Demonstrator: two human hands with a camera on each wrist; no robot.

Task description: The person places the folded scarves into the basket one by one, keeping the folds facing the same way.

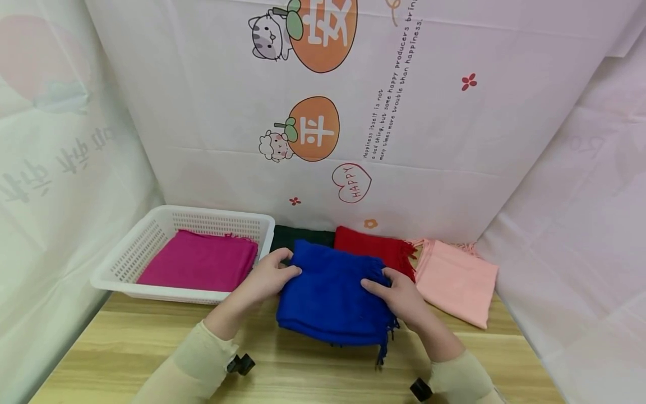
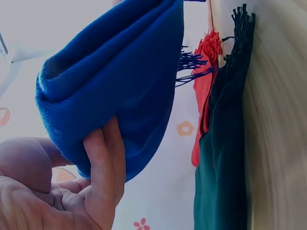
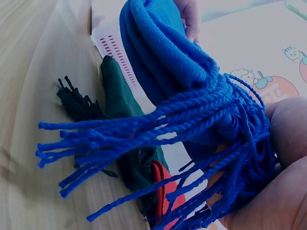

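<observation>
- Cloth of deep blue (image 1: 330, 297), folded and fringed, hangs between two hands above the wooden table (image 1: 313, 381), in front of a row of other folded pieces.
- At its left edge we see the left hand (image 1: 272, 275) with a narrow grip: thumb above, fingers beneath.
- At the fringed edge, the right hand (image 1: 401, 294) also pinches the fabric, and our right-wrist view shows loose blue tassels (image 3: 206, 105) spilling out past the grip.
- We judge the step in hand to be the handling of this one piece in the air — the next move, we think, calls for an even grip from both sides, lest the folds slip or the tassels snag.
- To the left, a white basket (image 1: 222, 212) holds a magenta cloth (image 1: 199, 261), lying flat.
- Behind the blue cloth we find a dark green cloth (image 1: 315, 237) and a red cloth (image 1: 370, 247); a pink cloth (image 1: 456, 280) lies to the right.
- Pale sheets close in the space, the back sheet (image 1: 429, 112) printed with cartoon animals, orange fruit and a "HAPPY" heart.
</observation>
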